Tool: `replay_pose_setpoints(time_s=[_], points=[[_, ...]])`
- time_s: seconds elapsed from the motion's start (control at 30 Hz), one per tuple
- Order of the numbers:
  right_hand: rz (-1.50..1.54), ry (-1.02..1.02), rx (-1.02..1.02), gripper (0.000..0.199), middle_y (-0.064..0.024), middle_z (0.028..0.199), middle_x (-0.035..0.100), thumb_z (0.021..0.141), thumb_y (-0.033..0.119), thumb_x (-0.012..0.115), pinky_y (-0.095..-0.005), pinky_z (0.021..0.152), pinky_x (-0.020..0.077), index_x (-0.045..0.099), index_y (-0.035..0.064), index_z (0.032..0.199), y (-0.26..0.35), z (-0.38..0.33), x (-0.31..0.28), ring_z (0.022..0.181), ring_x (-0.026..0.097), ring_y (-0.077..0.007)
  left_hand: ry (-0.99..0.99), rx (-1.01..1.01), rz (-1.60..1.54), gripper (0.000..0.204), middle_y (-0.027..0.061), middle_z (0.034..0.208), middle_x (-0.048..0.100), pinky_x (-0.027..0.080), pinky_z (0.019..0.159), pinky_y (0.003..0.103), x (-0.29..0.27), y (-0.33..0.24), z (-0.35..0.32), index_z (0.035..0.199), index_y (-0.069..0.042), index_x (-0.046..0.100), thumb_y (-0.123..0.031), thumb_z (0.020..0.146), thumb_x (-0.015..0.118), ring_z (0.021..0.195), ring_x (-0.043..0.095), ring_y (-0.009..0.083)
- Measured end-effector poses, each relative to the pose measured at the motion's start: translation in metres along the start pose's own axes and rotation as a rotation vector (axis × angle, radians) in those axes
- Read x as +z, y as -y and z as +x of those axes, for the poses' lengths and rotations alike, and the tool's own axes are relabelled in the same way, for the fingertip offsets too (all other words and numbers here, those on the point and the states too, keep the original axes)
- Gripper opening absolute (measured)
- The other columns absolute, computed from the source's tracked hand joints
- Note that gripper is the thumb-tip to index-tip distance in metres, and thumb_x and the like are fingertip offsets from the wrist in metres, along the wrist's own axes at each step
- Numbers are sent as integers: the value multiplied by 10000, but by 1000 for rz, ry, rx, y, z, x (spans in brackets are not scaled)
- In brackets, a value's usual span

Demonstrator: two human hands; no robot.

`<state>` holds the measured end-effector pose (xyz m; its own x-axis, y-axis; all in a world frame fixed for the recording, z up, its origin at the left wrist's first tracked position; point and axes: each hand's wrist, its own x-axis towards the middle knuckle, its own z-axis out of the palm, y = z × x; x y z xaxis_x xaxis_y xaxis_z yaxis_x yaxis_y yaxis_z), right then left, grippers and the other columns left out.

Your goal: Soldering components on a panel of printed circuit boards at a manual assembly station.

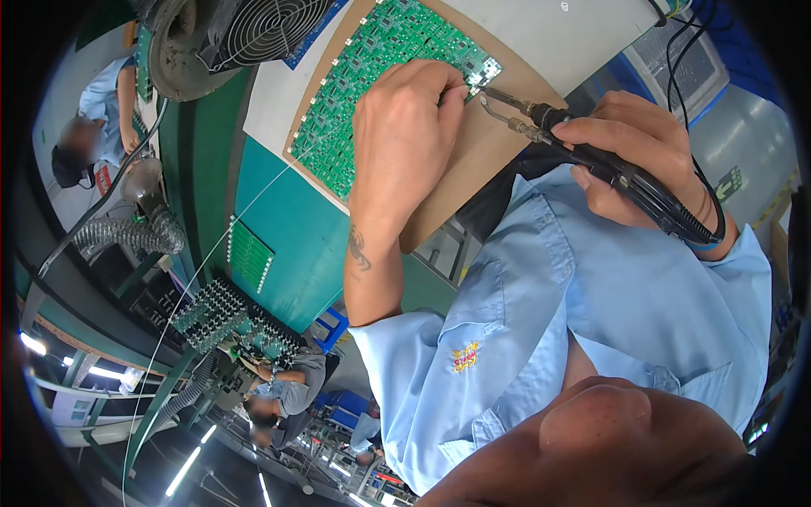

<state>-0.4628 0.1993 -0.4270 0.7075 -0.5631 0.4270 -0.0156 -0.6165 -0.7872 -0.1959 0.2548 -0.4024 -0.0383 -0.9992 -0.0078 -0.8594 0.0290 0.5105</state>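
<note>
My right hand (638, 156) is wrapped round a black soldering iron (629, 182), which has a thin metal tube beside its tip. The iron's tip reaches the corner of a large green circuit board panel (338, 101), close to small shiny parts (483, 72). My left hand (410, 127) rests over that panel with thumb and fingers pinched together near the same corner; what they hold is hidden. Toward this hand runs a thin pale wire (215, 245) from the lower left. Under the panel lies a brown board (481, 160).
Beyond the panel stand a fan with a wire guard (274, 29) and a round metal hood (182, 63). A smaller green circuit board (250, 256) lies on the teal mat (274, 190). Black cables (676, 63) hang at the right. Other people work farther along the line.
</note>
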Motion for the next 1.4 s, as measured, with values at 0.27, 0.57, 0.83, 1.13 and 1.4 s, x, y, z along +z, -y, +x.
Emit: replay_pose_setpoints(time_s=[0.27,0.57,0.83,1.13,1.4], points=[[-21,-5,5,419,-104,782,674,731,32,715,-325,622,452,753,-53,1140,4,-1,-2,640,523,-225,-10,-27,-37,47,105,885,744,543,752,392,-1,-2,-2,910,0,719,-38,883,709,787,662,306],[-60,40,-53,466,-104,775,673,674,-21,766,-292,575,468,774,-35,1140,9,6,-19,612,530,-205,-11,-21,-47,57,88,903,739,530,729,380,-3,3,-7,935,1,732,-41,896,728,764,653,278],[25,-45,15,469,-92,760,659,663,-41,766,-295,569,461,776,-33,1132,14,1,0,608,526,-207,-25,-99,-55,87,50,900,733,484,659,299,-11,8,-22,985,-12,767,-55,910,773,707,581,165],[49,-28,7,486,-88,767,666,642,-66,772,-301,570,462,776,-22,1126,15,4,11,607,519,-213,-90,-112,-129,79,45,913,728,474,646,299,-4,9,-33,982,4,744,-41,917,742,703,563,155],[38,-3,-3,471,-88,776,676,665,-49,781,-310,578,469,773,-11,1134,13,5,13,610,515,-218,-85,-83,-127,45,129,900,724,546,747,390,0,8,-32,945,3,708,-20,907,708,758,643,296]])
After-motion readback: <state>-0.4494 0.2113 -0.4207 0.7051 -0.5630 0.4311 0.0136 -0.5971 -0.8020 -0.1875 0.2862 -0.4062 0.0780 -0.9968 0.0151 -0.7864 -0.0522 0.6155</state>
